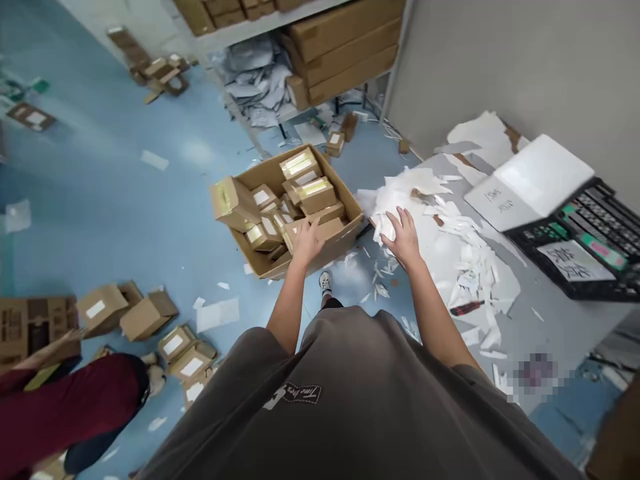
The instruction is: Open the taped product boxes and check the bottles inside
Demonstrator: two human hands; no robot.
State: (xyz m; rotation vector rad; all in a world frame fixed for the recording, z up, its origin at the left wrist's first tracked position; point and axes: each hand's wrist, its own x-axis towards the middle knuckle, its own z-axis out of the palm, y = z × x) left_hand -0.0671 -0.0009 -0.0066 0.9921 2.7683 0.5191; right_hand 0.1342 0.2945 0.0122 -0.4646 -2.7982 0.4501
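Shirt (380, 387) btm ctr; L hand (308, 241) at carton (346, 239), can't tell if gripping; R hand (404, 239) spread by scraps (400, 192), ctr-right. Carton mid-frame approx full w/ boxes (317, 193), unclosed.

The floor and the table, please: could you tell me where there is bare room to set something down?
The widest free patch is floor left of the big carton, above the small boxes. A smaller one on the table lies below the black tray. Packages crowd the big carton; paper scraps crowd the table by the right hand.
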